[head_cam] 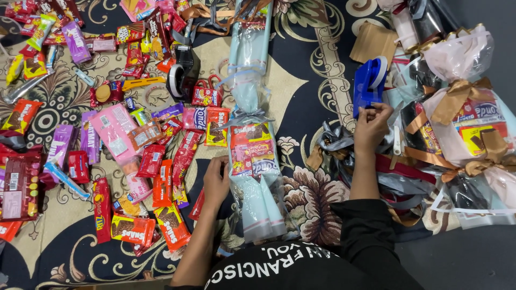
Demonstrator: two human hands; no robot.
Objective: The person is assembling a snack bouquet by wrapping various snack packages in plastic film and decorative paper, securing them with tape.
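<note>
Clear cellophane wraps the snack bouquet (252, 156) that lies lengthwise down the middle of the frame, packets showing through its centre and a pale blue paper cone at each end. We see the left hand (216, 180) resting flat against the bouquet's left edge, low in the frame, fingers curled onto the wrapping rather than pinching it. The right hand (371, 126), at centre right, has its fingertips pressed together on a bit of tape just below the blue tape dispenser (368, 83), which stands upright on the patterned carpet (301, 75). Loose snack packets (129, 145) are scattered over the left half of the frame, with a black tape dispenser (184, 72) among them near the top. Finished bouquets with gold ribbon bows (462, 123) are piled along the right edge, and grey ribbon (336, 142) is bunched beside the right wrist.
</note>
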